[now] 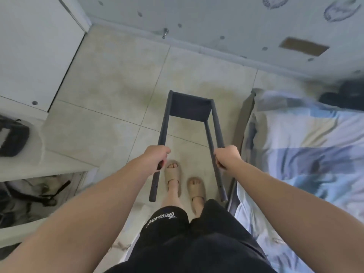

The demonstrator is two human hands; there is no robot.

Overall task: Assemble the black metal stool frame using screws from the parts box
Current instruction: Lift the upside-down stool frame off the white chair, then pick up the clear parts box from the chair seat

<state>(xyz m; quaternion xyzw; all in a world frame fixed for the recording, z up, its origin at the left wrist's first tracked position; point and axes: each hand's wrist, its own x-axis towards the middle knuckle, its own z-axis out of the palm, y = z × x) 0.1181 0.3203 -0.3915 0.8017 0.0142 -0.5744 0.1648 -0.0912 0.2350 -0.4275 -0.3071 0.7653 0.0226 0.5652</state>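
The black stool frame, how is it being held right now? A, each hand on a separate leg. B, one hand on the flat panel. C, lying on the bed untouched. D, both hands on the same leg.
A: the left hand holds one leg of the stool frame and the right hand holds the opposite leg.

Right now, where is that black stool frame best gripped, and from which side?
By its two long legs, mid-length, one hand each from the outer sides, as the left hand and right hand grip now. The legs run parallel, joined only by the far panel; this leaves their holed ends free.
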